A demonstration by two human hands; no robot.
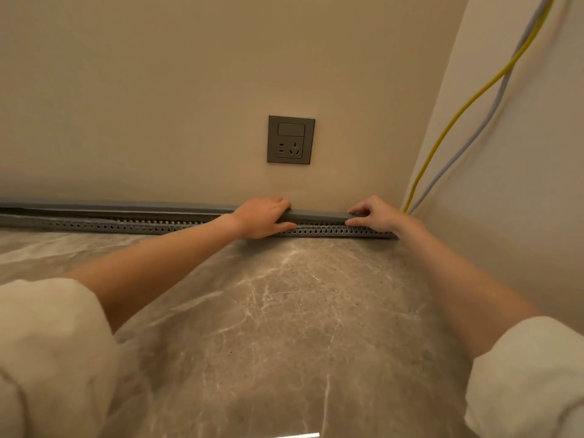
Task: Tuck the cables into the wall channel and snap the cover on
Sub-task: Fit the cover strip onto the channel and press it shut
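Two hands sit on the grey cover (319, 214) just right of the frame's centre. The left hand (262, 218) has its fingers (278, 202) curled over the cover's top edge and its thumb underneath, clamping the strip. The right hand (374, 214) pinches the cover's end, fingers above and thumb below, close to the corner of the walls. Between the hands the cover rests over the slotted wall channel (328, 230), which runs along the foot of the back wall where it meets the marble-patterned floor (284, 311). Toward the left of the frame the cover stands clear of the channel, a dark gap showing between them. A yellow cable (455, 116) and a grey cable (483, 121) hang down the right wall side by side from the upper right and reach the channel's end at the corner. A grey socket plate (291, 139) sits on the back wall above the hands. White sleeves (47, 343) are pushed up both forearms.
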